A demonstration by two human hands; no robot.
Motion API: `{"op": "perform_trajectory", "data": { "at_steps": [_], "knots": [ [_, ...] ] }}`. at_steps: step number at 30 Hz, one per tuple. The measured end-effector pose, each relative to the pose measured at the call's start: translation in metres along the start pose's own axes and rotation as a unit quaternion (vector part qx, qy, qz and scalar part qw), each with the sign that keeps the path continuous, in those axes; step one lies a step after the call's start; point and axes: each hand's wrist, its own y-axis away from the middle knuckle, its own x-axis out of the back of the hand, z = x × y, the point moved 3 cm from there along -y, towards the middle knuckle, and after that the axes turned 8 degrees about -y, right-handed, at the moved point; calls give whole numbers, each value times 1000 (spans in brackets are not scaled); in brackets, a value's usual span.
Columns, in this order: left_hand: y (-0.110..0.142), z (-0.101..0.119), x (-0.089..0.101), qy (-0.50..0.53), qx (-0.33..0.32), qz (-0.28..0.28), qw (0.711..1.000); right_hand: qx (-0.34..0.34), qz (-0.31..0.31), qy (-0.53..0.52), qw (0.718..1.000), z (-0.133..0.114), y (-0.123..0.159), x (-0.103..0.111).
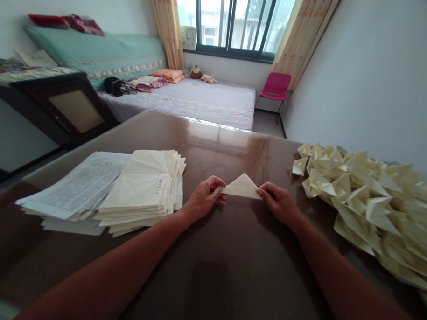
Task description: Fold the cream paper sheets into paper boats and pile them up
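Note:
A cream sheet of paper folded into a flat triangle (pixel 243 186) is held over the middle of the brown table, its peak pointing away from me. My left hand (pixel 205 194) pinches its left corner between thumb and fingers. At the right corner, my right hand (pixel 275 200) grips the paper the same way. Left of my hands lies a stack of cream paper sheets (pixel 139 183), the top one creased. A large heap of folded paper boats (pixel 366 198) covers the table's right side.
Printed sheets (pixel 79 183) lie at the left, partly under the cream stack. The glossy table (pixel 209 272) reaches toward a bed (pixel 208 99). A dark cabinet (pixel 71 103) stands at the left, a pink chair (pixel 275 86) at the back right.

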Motion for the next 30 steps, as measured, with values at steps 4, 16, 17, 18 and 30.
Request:
{"op": "perform_trajectory", "data": {
  "at_steps": [4,16,17,18,30],
  "knots": [
    [0,1,0,33,11,20,999,3,23,-1,1000,-4,1,-1],
    [3,6,3,73,46,42,995,3,52,-9,999,-6,2,0],
    [3,7,3,64,44,44,996,3,55,-7,998,-7,2,-1],
    [3,7,3,58,43,45,996,3,58,-5,998,-8,2,-1],
    [1,4,4,51,75,12,996,17,65,14,998,-14,3,-4]
  ]
}}
